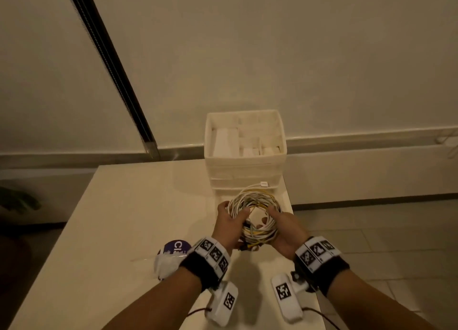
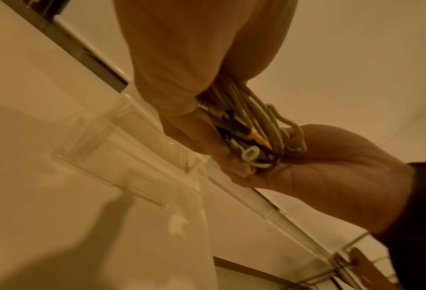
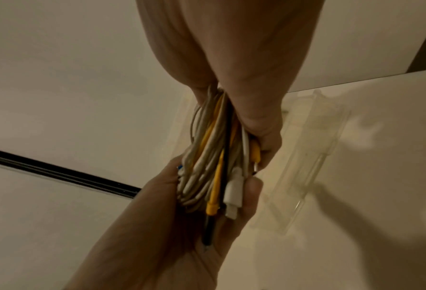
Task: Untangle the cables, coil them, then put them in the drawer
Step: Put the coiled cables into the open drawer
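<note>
Above the pale tabletop (image 1: 119,220), a round coil of white, yellow and black cables (image 1: 252,213) is gripped by both hands. Left hand (image 1: 229,224) and right hand (image 1: 285,227) fingers are curled round opposite sides, near the clear plastic drawer (image 1: 244,189).

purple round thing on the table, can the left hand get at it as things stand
Probably not right away. The left hand grips the cable coil together with the right hand, so it is occupied. The purple disc lies close beside the left wrist, with nothing between them.

A plain room, likely a home: tiled floor (image 1: 371,243), bare wall (image 1: 247,44), white table (image 1: 124,218).
</note>
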`<action>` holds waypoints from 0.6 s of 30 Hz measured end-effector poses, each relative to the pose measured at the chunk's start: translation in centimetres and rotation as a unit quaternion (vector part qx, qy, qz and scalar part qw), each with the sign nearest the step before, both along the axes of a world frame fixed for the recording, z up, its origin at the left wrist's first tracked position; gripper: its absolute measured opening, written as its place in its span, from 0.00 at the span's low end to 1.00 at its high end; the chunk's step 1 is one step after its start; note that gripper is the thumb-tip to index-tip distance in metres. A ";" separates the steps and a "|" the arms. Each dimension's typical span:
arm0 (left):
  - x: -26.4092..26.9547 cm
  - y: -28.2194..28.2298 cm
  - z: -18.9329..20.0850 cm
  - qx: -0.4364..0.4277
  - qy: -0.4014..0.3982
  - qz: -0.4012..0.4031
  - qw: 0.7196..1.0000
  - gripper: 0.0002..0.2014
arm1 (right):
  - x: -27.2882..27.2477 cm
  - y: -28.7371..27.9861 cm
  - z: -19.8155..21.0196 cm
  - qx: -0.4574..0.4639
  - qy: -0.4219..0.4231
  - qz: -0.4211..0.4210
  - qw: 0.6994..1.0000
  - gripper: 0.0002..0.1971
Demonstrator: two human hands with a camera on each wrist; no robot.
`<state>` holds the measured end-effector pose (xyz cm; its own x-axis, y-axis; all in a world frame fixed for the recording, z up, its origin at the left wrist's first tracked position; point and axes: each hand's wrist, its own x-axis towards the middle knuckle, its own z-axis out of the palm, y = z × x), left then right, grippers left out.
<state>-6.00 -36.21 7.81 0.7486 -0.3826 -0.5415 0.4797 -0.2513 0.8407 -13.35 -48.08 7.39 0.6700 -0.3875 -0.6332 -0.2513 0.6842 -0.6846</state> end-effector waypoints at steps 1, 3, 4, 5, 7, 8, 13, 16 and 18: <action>0.9 -0.8 -0.6 0.013 0.000 -0.005 1.000 0.24 | 0.7 -0.7 -0.5 0.007 0.010 0.003 1.000 0.20; 2.8 -2.2 -1.7 0.037 -0.001 -0.018 0.999 0.23 | 2.1 -1.8 -1.6 0.010 0.026 0.001 1.000 0.17; 3.9 -2.7 -2.3 0.048 0.001 -0.025 0.999 0.24 | 2.7 -2.2 -2.0 0.009 0.037 0.003 0.999 0.15; 5.0 -3.2 -2.8 0.058 0.009 -0.031 0.998 0.24 | 3.4 -2.6 -2.4 0.006 0.052 0.008 0.999 0.13; 6.8 -3.8 -3.9 0.069 0.050 -0.042 0.995 0.23 | 4.7 -3.4 -3.3 0.005 0.084 0.020 0.996 0.12; 7.7 -4.2 -4.6 0.076 0.069 -0.050 0.993 0.24 | 5.5 -3.8 -4.0 0.006 0.101 0.028 0.994 0.13; 13.5 -5.5 -16.2 0.158 0.069 -0.086 0.981 0.48 | 8.2 -5.5 -5.9 -0.022 0.178 0.102 0.978 0.12; 14.6 -6.0 -18.8 0.179 0.054 -0.076 0.979 0.51 | 9.4 -6.2 -6.9 -0.010 0.194 0.107 0.975 0.11; 13.6 -5.9 -15.8 0.157 0.040 -0.055 0.985 0.48 | 9.9 -6.5 -7.4 -0.003 0.205 0.102 0.973 0.11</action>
